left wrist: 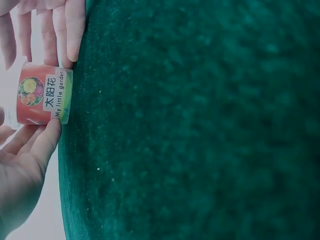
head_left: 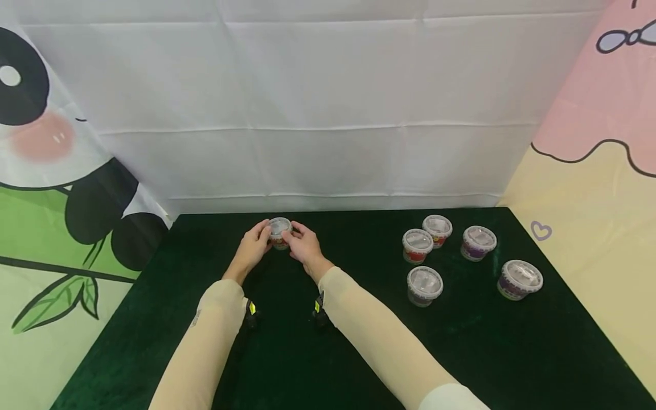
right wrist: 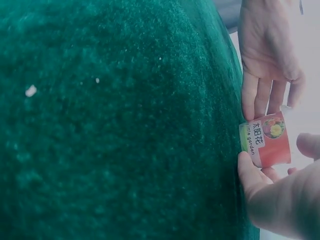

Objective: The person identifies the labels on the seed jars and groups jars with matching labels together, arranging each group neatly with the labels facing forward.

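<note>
A small clear-lidded tub (head_left: 280, 228) with a red label is between my two hands near the far edge of the green-covered table. My left hand (head_left: 253, 247) grips it from the left side, thumb by the lid. From the right, my right hand (head_left: 306, 246) holds the opposite side, its thumb across the front. Both wrist views show the label of the tub (left wrist: 37, 95) with a round flower picture and the words "My little garden". In the right wrist view the tub (right wrist: 267, 140) sits between the fingers of both hands.
Several similar lidded tubs stand on the right of the table (head_left: 307, 364): two with red labels (head_left: 417, 246) (head_left: 438, 230), two with purple labels (head_left: 479, 243) (head_left: 520, 279), and a nearer dark one (head_left: 425, 286). A white cloth wall (head_left: 328, 159) rises behind the table.
</note>
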The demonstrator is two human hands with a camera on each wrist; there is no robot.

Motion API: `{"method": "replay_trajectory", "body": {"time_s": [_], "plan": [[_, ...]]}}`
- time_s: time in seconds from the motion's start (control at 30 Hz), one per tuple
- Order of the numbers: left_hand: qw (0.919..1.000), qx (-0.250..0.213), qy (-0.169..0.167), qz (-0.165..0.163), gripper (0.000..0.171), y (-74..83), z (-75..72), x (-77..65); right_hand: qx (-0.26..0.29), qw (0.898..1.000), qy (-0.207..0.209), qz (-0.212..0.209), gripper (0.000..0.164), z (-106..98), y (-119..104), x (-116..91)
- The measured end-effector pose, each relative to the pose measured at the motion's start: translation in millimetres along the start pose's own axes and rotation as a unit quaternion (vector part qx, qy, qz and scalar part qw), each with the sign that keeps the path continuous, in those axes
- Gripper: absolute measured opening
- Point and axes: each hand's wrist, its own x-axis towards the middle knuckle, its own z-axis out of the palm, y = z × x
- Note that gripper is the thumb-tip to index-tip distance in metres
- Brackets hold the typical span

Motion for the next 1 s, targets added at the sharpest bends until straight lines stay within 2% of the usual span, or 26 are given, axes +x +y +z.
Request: {"method": "replay_trajectory", "body": {"time_s": [0.23,0.47,0.8,1.0], "plan": [[0.9999,-0.005,0.010,0.006,0.057,0.3,4.2,0.3,-0.020,1.000,0.014,-0.010,0.049,-2,3,0],[0.9998,-0.009,0.017,-0.004,0.056,2.4,5.9,1.5,-0.022,0.999,0.020,-0.011,0.050,-1,3,2],[0.9973,0.074,0.004,0.000,0.055,6.8,-2.1,2.6,0.013,1.000,-0.009,0.006,0.053,-4,3,2],[0.9916,0.126,0.029,-0.005,0.058,12.3,-7.7,3.3,0.029,0.999,-0.021,0.013,0.057,-7,3,0]]}}
